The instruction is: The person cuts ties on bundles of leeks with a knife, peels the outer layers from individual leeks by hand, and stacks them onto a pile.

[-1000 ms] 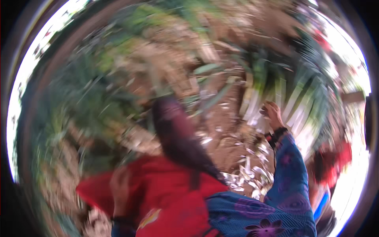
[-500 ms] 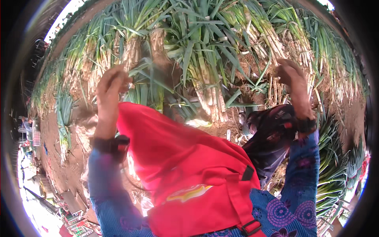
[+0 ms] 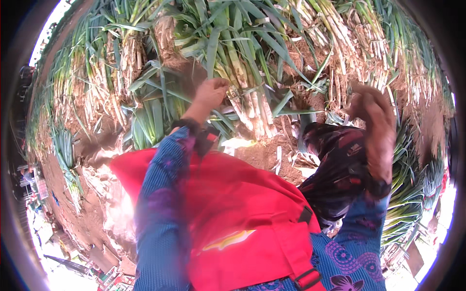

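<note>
A bundle of leeks (image 3: 248, 97) lies in front of me, green leaves pointing away and white stems toward my knees. My left hand (image 3: 209, 99) is at its left side, fingers drawn together near the stems. I cannot make out what, if anything, they hold. Off to the right, my right hand (image 3: 373, 107) is raised above the dark-trousered knee, slightly blurred. Its fingers are loosely curled and apart, with nothing visible in them. Some loose leek leaves (image 3: 148, 121) lie left of my left hand.
More leek bundles (image 3: 102, 92) stand in a curved row on the far side. A small bunch (image 3: 65, 153) lies on bare soil at the left. Leafy greens (image 3: 405, 194) are heaped at the right, beside my forearm. A red apron (image 3: 238, 194) covers my lap.
My left hand has moved right, from beside the leeks to the bundle in front. My right hand has shifted slightly right and down. The view has moved a little, so the leeks appear farther left.
</note>
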### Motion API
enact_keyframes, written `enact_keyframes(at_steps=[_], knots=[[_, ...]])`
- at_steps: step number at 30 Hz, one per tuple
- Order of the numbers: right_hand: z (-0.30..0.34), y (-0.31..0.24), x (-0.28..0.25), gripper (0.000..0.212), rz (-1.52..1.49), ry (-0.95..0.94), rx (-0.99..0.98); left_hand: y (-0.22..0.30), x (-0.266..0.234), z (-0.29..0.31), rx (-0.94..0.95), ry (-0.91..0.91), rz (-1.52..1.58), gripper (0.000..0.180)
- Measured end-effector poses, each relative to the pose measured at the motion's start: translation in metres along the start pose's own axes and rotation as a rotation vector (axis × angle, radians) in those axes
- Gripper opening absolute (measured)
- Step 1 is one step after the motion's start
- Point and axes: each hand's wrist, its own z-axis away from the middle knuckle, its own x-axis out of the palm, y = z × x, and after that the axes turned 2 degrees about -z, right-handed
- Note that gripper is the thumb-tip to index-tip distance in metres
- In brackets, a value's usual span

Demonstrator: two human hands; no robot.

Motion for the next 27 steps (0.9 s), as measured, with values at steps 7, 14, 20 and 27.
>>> enact_keyframes(at_steps=[7,14,20,27], knots=[[0.027,0.040,-0.090,0.027,-0.054,0.169,-0.017,-0.053,0.075,-0.046,0.351,0.309,-0.439,0.035],[0.009,0.055,-0.098,0.026,-0.035,0.239,0.006,-0.056,0.071,-0.074,0.397,0.149,-0.740,0.032],[0.002,0.054,-0.092,0.028,0.047,0.236,0.006,-0.070,0.074,-0.080,0.492,0.292,-0.950,0.018],[0.003,0.053,-0.088,0.025,0.145,0.251,0.056,-0.062,0.042,-0.075,0.187,0.010,-0.773,0.018]])
